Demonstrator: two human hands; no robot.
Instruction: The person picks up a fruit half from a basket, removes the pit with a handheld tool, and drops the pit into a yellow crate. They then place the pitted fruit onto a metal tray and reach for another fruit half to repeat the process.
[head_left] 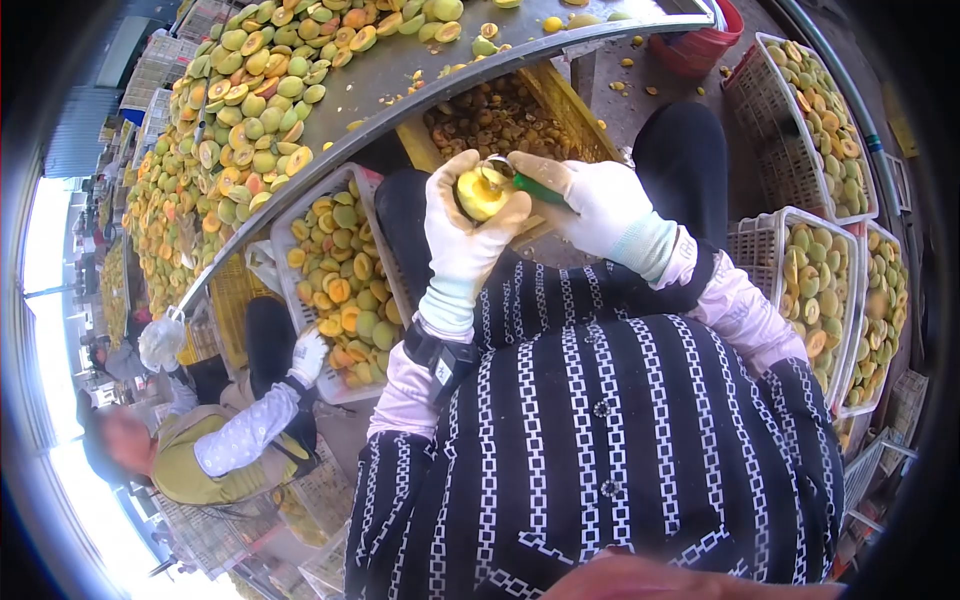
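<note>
My left hand [458, 240], in a white glove with tan fingers, is closed around a yellow peach half [481, 200], its cut face turned up. My right hand [610, 215], gloved alike, grips the green handle of a pitting knife [543, 192]. The knife's metal tip lies right at the upper edge of the flesh. Both hands are close together in front of my striped apron, above a yellow crate [570, 105] holding brown pits and scraps.
A metal-edged table [375, 95] bears a heap of peaches. To the left stands a white crate [372, 190] of peach halves, beside a seated co-worker [225, 440]. More filled crates [765, 115] line the right, near a red bucket [700, 50].
</note>
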